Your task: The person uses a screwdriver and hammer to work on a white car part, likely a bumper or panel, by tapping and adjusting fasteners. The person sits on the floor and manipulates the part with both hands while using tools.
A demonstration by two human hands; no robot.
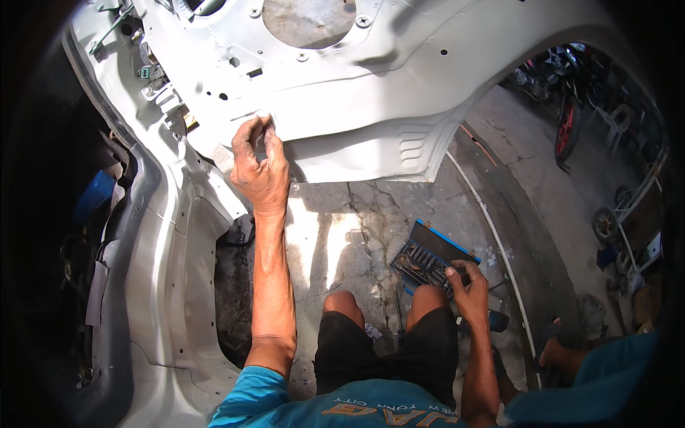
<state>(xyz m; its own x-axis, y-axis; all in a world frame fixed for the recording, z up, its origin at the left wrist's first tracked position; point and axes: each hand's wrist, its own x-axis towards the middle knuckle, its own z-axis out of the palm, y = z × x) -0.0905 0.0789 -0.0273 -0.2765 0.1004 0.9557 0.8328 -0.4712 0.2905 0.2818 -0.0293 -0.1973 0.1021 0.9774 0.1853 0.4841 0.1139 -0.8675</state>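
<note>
My left hand (260,160) is raised to a light silver-white car door panel (342,93), its fingers curled in a pinch against the bright lower part of the panel; whatever they grip is too small to make out. My right hand (467,289) is low at the right, fingers curled beside my right knee, over or at an open blue-edged case of sockets (421,260); what is in its fingers, if anything, I cannot make out. A dark tool (497,320) lies partly hidden behind my right wrist.
The car's door opening and sill (153,285) run along the left. Below is cracked concrete floor (371,214) with a pale hose or pipe (499,250). At right stand a motorbike (567,107), a plastic chair (614,128) and clutter. Another person's foot and teal clothing (606,371) show at lower right.
</note>
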